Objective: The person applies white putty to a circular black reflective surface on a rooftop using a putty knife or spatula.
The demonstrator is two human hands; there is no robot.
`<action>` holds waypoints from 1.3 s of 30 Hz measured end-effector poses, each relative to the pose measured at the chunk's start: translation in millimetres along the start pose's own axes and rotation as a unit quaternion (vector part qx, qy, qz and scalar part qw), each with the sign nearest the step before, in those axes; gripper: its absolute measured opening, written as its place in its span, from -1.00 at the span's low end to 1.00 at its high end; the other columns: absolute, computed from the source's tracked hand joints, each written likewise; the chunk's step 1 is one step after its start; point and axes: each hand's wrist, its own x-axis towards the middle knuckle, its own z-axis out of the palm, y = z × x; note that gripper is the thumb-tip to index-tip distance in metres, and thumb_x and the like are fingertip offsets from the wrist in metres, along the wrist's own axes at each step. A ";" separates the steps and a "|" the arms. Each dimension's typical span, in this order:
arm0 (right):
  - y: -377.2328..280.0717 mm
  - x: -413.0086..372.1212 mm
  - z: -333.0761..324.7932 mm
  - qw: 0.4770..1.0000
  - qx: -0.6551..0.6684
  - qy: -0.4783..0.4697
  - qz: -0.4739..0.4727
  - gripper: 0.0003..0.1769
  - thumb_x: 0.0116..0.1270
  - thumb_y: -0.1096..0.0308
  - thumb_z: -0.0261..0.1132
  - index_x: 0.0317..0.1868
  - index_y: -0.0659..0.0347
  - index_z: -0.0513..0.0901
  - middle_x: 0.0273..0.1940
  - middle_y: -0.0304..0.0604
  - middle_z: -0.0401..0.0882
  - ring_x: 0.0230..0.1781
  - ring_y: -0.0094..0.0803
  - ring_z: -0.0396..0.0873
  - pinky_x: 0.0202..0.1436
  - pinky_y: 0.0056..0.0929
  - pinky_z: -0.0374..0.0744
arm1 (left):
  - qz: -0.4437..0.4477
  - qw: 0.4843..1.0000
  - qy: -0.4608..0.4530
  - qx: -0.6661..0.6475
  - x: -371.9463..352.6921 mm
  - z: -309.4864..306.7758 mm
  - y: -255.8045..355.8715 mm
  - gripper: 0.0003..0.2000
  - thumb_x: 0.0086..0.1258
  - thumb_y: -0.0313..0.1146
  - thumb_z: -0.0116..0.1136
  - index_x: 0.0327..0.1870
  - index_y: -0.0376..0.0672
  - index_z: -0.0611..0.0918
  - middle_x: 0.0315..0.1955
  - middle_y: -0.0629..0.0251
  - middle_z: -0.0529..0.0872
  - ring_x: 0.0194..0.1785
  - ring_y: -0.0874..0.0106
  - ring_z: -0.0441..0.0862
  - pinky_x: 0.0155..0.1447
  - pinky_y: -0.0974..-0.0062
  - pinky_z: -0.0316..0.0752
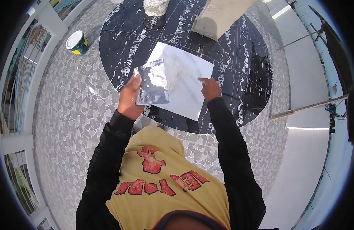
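My left hand [130, 97] is closed on the left edge of a shiny rectangular plate [152, 94], thumb along its side. A bright white patch shows on the plate's mirror-like face. Under and beside it lies a large white marble-look tile [188, 101] with a greyish smear in the middle. At the tile's right edge is my right hand [211, 89], fingers curled in, one fingertip pointing left over the tile. Whatever it grips, I cannot tell. The tile overlaps a round black table top [123, 53] with white veining.
A whitish paste-smeared bucket [156, 7] stands at the table's far side, beside a large beige slab or bag [219, 17]. On the stone-patterned floor [77, 115] to the left sits a green bucket [77, 44] with a white lid. A low white wall [305, 84] runs along the right.
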 end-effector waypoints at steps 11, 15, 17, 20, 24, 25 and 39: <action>49.3 51.0 92.8 0.968 -0.150 -0.131 0.152 -0.55 0.16 0.40 0.20 0.06 -0.15 0.74 -0.18 -0.16 0.73 0.04 -0.24 0.60 0.09 -0.11 0.52 | 0.080 0.988 0.126 -0.025 -65.8 -61.1 2.2 -0.66 0.61 -0.28 -0.15 0.29 -0.20 0.39 0.08 0.21 0.60 0.12 0.32 0.62 0.23 0.24 0.53; 45.8 34.6 104.0 0.973 -0.157 -0.133 0.109 -0.56 0.18 0.41 0.20 0.06 -0.16 0.74 -0.20 -0.21 0.71 -0.05 -0.26 0.59 0.02 -0.13 0.50 | 0.090 0.983 0.160 -0.018 -81.3 -74.3 2.7 -0.66 0.61 -0.26 -0.14 0.28 -0.19 0.44 0.09 0.25 0.63 0.13 0.35 0.61 0.26 0.30 0.48; 30.9 24.2 96.4 0.974 -0.159 -0.129 0.099 -0.57 0.18 0.41 0.21 0.05 -0.16 0.74 -0.21 -0.22 0.70 -0.07 -0.27 0.59 0.00 -0.14 0.49 | 0.093 0.981 0.170 -0.020 -83.2 -78.7 1.2 -0.66 0.61 -0.26 -0.14 0.28 -0.18 0.44 0.09 0.25 0.63 0.14 0.35 0.61 0.26 0.28 0.48; 2.2 6.8 85.9 0.966 -0.159 -0.196 0.063 -0.52 0.12 0.45 0.24 0.07 -0.16 0.72 -0.16 -0.24 0.70 -0.07 -0.29 0.57 -0.02 -0.22 0.49 | 0.087 0.982 0.161 -0.045 -78.1 -84.1 -4.6 -0.67 0.61 -0.25 -0.13 0.26 -0.18 0.45 0.08 0.25 0.64 0.14 0.33 0.62 0.25 0.27 0.49; -14.8 -34.6 89.6 0.971 -0.137 -0.188 -0.048 -0.56 0.12 0.49 0.23 0.02 -0.10 0.74 -0.06 -0.38 0.72 -0.02 -0.33 0.54 -0.01 -0.23 0.43 | 0.047 0.987 0.146 -0.052 -62.6 -79.6 -11.5 -0.67 0.61 -0.22 -0.11 0.23 -0.19 0.47 0.05 0.24 0.66 0.09 0.32 0.65 0.20 0.26 0.55; -18.0 -40.6 86.8 0.971 -0.127 -0.189 -0.069 -0.59 0.15 0.49 0.22 -0.01 -0.10 0.75 -0.02 -0.44 0.72 -0.01 -0.34 0.53 0.02 -0.22 0.41 | 0.046 0.987 0.142 -0.051 -57.2 -83.9 -14.3 -0.67 0.61 -0.22 -0.11 0.23 -0.19 0.47 0.05 0.24 0.66 0.09 0.32 0.65 0.20 0.26 0.55; -112.6 -51.6 -45.5 0.954 0.292 0.054 -0.034 -0.38 0.08 0.71 0.16 0.18 0.09 0.66 -0.02 -0.09 0.67 -0.07 -0.21 0.58 0.07 -0.26 0.48 | -0.218 0.972 0.035 -0.086 36.1 -56.1 -80.6 -0.68 0.59 -0.18 -0.05 0.21 -0.12 0.47 0.02 0.23 0.67 0.07 0.32 0.68 0.21 0.25 0.58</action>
